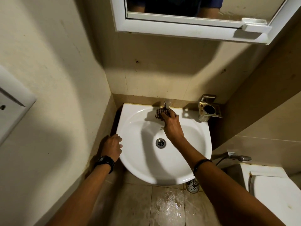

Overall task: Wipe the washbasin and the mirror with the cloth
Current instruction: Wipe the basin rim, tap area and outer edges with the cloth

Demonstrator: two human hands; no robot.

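Note:
A white washbasin [143,162] hangs in the corner with a metal drain [160,143] at its middle. My right hand [171,123] grips a checked cloth [158,113] at the basin's back rim, just below the tap [167,104]. My left hand [112,146] rests on the basin's left rim with its fingers curled over the edge. The mirror [179,7], in a white cabinet frame [179,31], hangs above on the back wall and only its lower part shows.
A metal cup holder [209,109] is fixed to the wall right of the tap. A toilet [273,185] and a spray hose [239,158] stand at the right. The tiled floor [167,207] below the basin is wet. A white panel [13,105] is on the left wall.

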